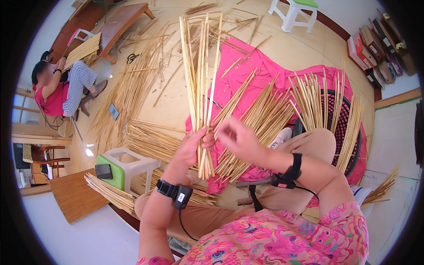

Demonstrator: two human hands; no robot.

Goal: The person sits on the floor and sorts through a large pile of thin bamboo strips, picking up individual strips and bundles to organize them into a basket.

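My left hand (192, 149) grips a loose bundle of pale dried plant stalks (206, 167) low down, their long ends fanning out away from me. Just right of it hovers my right hand (238, 137), fingers curled and motion-blurred; whether a stalk is pinched there is unclear. Under and beyond the right hand, sorted stalks (265, 114) lie in slanting groups on a pink cloth (228, 63). More upright stalks (308, 102) lean against a black lattice basket (339, 124) by my knee. Left of my hands, another pile of stalks (155, 137) rests on the floor.
A phone (103, 171) sits on a green-topped stool (121, 175) at my left, near a wooden board (76, 198). Scissors (132, 58) and scattered stalks (132, 86) lie on the floor. Another person (53, 89) sits at far left. A white stool (296, 16) stands ahead.
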